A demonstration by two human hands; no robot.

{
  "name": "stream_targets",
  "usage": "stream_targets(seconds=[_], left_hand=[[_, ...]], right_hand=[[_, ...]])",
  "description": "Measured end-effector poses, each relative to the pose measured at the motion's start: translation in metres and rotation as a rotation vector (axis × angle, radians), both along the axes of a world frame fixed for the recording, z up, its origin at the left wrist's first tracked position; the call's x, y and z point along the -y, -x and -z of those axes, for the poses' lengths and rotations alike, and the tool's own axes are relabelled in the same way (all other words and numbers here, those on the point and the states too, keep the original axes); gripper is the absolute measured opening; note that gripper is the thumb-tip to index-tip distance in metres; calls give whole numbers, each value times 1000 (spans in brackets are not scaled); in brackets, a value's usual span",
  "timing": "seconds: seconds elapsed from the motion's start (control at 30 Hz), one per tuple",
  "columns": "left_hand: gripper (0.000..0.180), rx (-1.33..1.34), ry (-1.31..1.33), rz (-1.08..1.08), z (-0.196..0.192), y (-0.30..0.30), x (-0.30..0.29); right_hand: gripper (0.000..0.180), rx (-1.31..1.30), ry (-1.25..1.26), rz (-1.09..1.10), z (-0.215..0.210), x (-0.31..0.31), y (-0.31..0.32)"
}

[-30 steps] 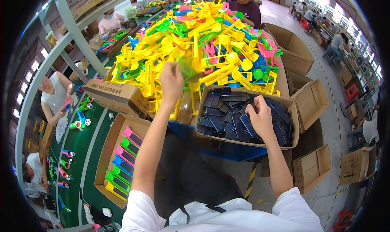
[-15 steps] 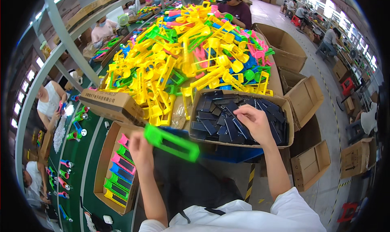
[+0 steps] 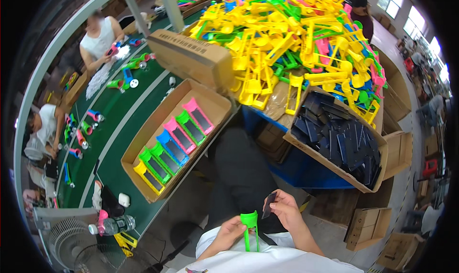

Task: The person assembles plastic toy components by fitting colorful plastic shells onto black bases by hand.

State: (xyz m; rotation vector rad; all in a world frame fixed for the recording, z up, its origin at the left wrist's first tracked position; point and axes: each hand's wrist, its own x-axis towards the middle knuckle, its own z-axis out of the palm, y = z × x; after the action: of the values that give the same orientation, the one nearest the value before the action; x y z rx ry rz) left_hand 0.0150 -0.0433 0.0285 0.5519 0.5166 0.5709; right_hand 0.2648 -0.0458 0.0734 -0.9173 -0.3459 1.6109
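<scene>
Box walls surround the dark panels, leaving the top open.

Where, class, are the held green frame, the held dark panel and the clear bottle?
Green frame [image 3: 249, 220], head view: its broad upper end.
Dark panel [image 3: 267, 205], head view: its flat face.
Clear bottle [image 3: 115, 225], head view: its side.

spotted smooth plastic on the green frame, caught a glossy sheen off the dark panels, found shiny plastic across the yellow pieces, met matt cardboard on the carton, and cloth on the white shirt!
</scene>
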Motion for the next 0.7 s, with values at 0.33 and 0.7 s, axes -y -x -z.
stream_targets(seconds=[0.33,0.7], left_hand=[[44,-83,-153,-44,-46,-2,-35],[41,-194,-157,-470,-25,-49,-63]], right_hand=[[14,233,-54,-1,-18,-16,-11],[16,626,-56,-103,-1,-30,46]])
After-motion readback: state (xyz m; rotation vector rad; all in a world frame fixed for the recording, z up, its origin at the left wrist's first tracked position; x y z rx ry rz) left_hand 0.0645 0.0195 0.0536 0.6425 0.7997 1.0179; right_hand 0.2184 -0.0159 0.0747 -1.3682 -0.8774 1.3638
